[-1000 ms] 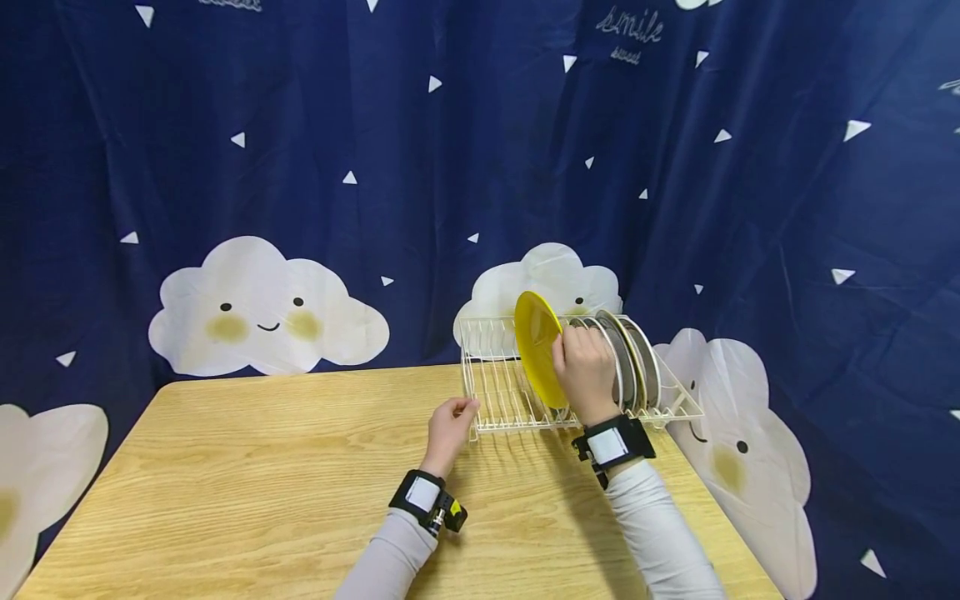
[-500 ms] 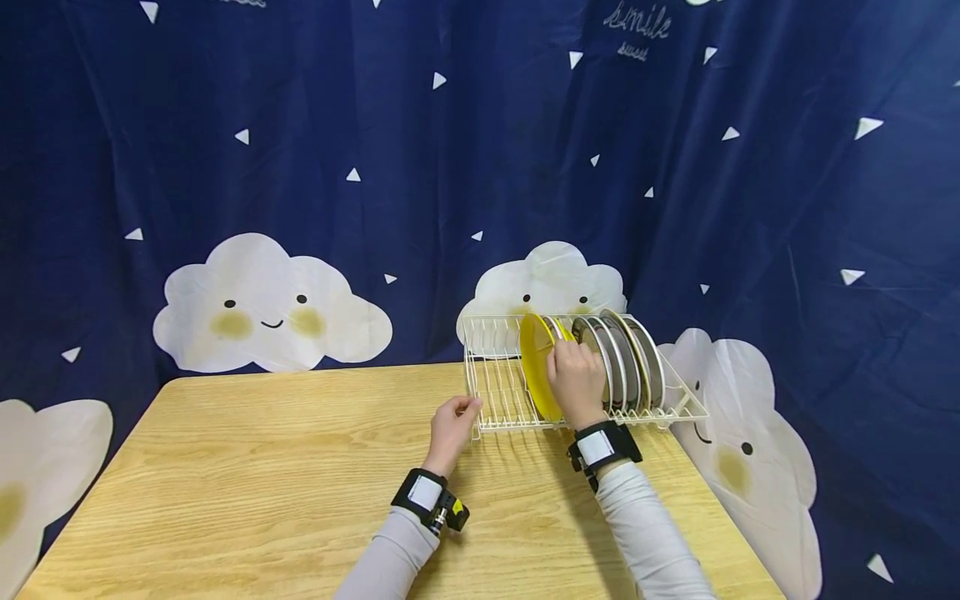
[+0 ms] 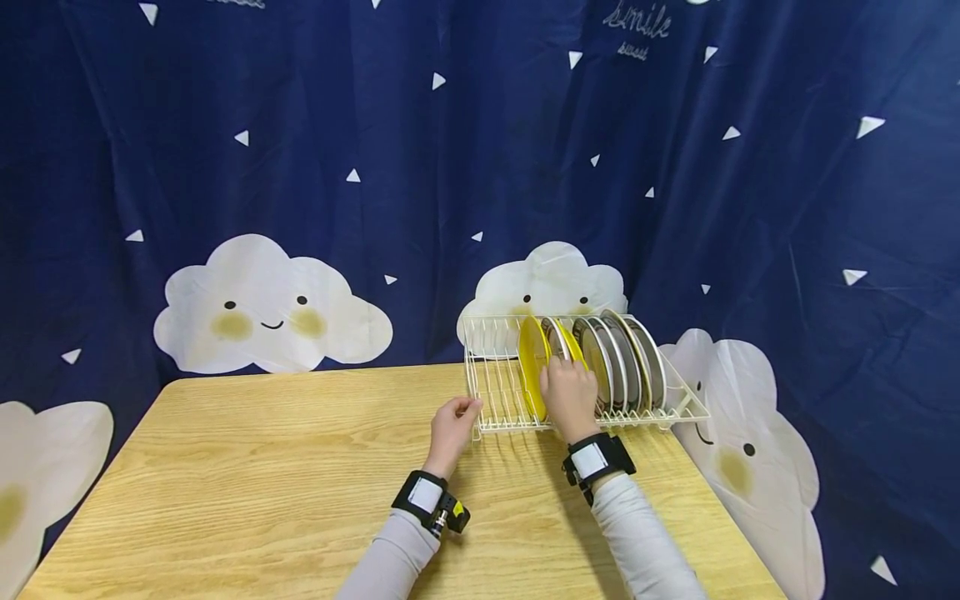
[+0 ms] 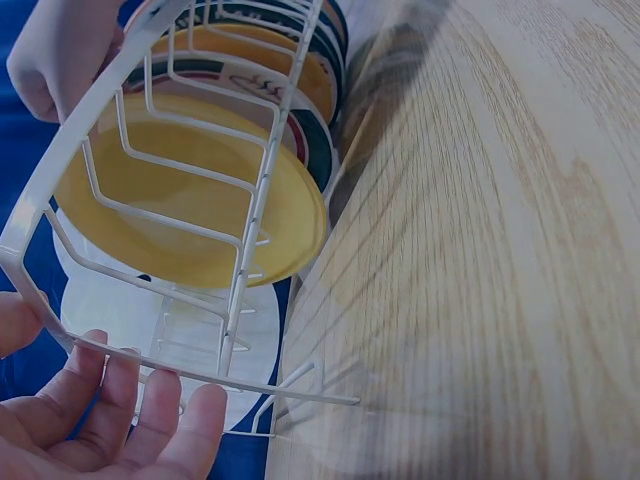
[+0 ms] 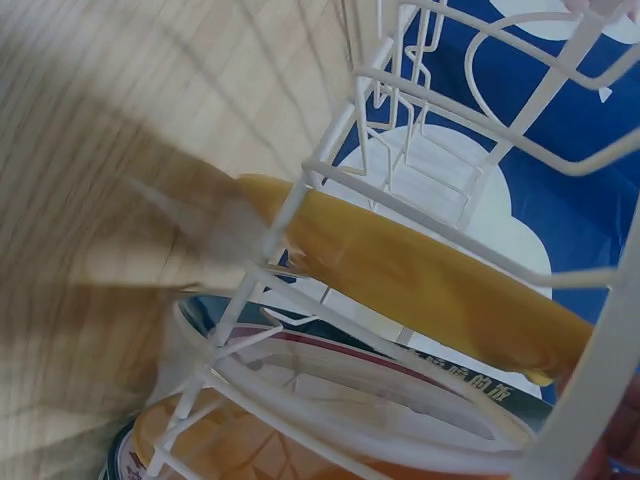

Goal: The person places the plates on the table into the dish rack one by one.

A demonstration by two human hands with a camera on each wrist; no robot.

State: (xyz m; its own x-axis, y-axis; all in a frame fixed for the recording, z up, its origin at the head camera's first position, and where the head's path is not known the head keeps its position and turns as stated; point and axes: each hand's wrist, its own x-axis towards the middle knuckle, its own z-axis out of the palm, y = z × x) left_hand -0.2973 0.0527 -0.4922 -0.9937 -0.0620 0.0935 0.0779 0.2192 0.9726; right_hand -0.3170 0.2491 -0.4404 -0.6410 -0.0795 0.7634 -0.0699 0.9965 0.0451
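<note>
A white wire dish rack (image 3: 510, 428) stands at the table's far right. At the rack's left end, my left hand (image 3: 452, 429) grips the frame, with fingers (image 4: 160, 410) curled at its wire rim. A yellow plate (image 3: 531, 367) stands on edge in the slots, leftmost of the plates. My right hand (image 3: 568, 398) holds this plate low at its near right edge, fingers bent; its fingertips are mostly hidden in the head view. Just right of the yellow plate is a white plate with a green rim (image 5: 380, 385), partly covered by that hand in the head view.
Another yellow plate (image 3: 572, 343) and several grey-looking plates (image 3: 632, 367) stand upright toward the rack's right end. The wooden table (image 3: 262, 483) stretches left and forward of the rack. A dark blue curtain (image 3: 315, 100) with clouds hangs behind.
My right hand has lowered the yellow plate from above the rack into a slot, coming down and left. The plate now stands more upright. My left hand stays at the rack's end.
</note>
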